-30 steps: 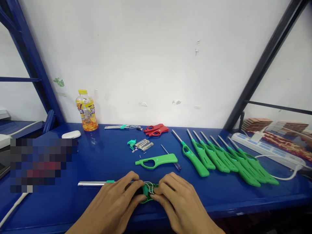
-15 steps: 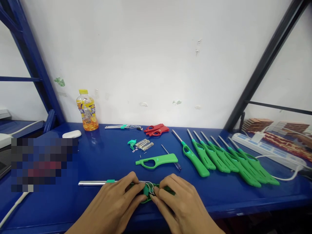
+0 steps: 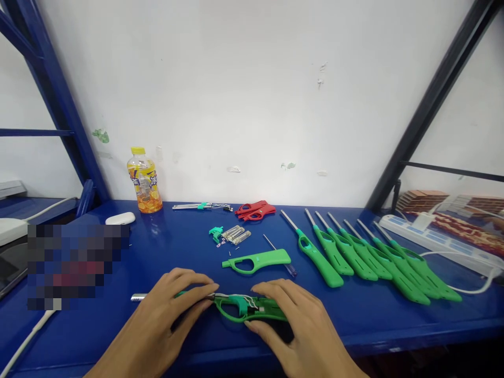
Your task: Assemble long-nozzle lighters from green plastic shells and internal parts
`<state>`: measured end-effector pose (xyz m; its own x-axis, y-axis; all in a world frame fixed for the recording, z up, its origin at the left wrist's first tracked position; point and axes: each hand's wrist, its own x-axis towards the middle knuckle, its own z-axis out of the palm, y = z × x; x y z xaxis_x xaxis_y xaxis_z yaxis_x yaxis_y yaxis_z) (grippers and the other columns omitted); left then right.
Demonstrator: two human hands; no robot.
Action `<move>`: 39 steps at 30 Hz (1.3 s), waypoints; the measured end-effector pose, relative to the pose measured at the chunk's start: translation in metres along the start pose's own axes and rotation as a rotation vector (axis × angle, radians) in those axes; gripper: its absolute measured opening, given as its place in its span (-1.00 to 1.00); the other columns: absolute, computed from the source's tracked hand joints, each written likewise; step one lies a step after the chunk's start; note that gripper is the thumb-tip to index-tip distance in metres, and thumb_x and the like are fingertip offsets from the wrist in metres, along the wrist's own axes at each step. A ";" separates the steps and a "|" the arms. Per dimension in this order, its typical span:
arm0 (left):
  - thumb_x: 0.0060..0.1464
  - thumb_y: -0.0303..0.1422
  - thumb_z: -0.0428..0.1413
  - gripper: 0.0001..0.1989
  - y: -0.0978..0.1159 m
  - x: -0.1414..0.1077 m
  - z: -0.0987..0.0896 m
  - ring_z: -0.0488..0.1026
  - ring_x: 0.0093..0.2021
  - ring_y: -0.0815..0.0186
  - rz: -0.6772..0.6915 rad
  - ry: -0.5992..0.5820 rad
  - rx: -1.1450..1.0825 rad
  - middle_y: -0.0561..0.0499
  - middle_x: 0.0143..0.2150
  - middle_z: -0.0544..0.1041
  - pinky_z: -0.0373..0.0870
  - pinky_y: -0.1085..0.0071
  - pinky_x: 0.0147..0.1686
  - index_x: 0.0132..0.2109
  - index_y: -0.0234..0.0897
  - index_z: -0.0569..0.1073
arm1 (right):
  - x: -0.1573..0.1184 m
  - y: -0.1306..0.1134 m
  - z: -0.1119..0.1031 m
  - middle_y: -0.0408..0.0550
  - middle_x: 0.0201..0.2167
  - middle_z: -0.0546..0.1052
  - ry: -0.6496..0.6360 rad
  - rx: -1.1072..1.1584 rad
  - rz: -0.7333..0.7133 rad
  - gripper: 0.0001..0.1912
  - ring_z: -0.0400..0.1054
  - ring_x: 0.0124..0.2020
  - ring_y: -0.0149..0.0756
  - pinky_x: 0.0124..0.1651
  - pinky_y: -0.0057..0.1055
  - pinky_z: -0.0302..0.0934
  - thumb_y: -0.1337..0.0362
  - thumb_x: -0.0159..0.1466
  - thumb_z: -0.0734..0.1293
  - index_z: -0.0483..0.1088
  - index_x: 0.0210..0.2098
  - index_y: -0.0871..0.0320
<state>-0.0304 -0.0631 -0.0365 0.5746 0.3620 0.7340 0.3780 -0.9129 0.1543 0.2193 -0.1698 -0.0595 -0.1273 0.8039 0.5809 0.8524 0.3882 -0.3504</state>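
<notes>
My left hand [image 3: 173, 307] closes around the front of an opened green gas lighter [image 3: 229, 316], thumb and forefinger pinching where its metal tube [image 3: 137, 297] meets the handle. The tube's tip sticks out left of the hand. My right hand [image 3: 301, 320] grips the handle's rear, thumb on the near side and fingers on the far side. Inside this half-shell a teal trigger [image 3: 240, 303] and thin white wires [image 3: 252, 301] show between the hands. Just beyond lies the loose green half-shell [image 3: 275, 257], over a screwdriver [image 3: 292, 270].
Several green lighters [image 3: 321, 260] lie in a row at right, before a white power strip [image 3: 433, 244]. Clear fuel tanks [image 3: 236, 235], a teal trigger piece [image 3: 216, 233], red shells [image 3: 258, 211] and metal tubes [image 3: 189, 206] lie farther back. A drink bottle [image 3: 145, 184] stands at back left.
My left hand has moved left, off the trigger area onto the tube joint. My right hand has moved slightly right onto the handle, uncovering the trigger and wires.
</notes>
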 end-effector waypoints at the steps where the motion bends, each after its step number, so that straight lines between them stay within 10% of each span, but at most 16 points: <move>1: 0.54 -0.14 0.05 -0.73 -0.003 0.000 -0.002 0.65 -0.14 0.36 -0.026 -0.023 0.000 0.16 -0.12 0.71 0.55 0.52 -0.09 -0.01 -0.01 0.65 | 0.000 0.000 0.000 -0.09 0.01 0.65 -0.003 -0.004 0.007 -0.60 0.59 -0.02 -0.09 0.00 -0.23 0.46 0.19 0.42 0.48 0.39 0.20 -0.08; 15: 0.33 -0.28 0.22 -0.72 -0.002 0.004 -0.003 0.61 -0.40 0.40 -0.326 -0.122 -0.344 0.14 -0.33 0.61 0.45 0.63 -0.42 -0.40 -0.05 0.66 | 0.004 -0.006 -0.001 -0.19 -0.05 0.65 -0.062 -0.011 -0.025 -0.68 0.52 -0.08 -0.11 0.02 -0.13 0.36 0.26 0.40 0.49 0.46 0.11 -0.06; 39: 0.36 -0.40 0.14 -0.71 -0.008 -0.001 -0.004 0.66 -0.28 0.36 -0.324 -0.226 -0.403 0.13 -0.21 0.69 0.49 0.59 -0.29 -0.29 -0.04 0.70 | 0.006 -0.005 -0.010 -0.15 0.01 0.55 -0.260 0.071 0.030 -0.64 0.49 -0.01 -0.14 0.16 -0.09 0.39 0.40 0.50 0.33 0.34 0.20 -0.11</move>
<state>-0.0372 -0.0570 -0.0362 0.6336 0.6268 0.4536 0.2791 -0.7320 0.6215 0.2187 -0.1712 -0.0469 -0.2366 0.9006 0.3647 0.8212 0.3860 -0.4204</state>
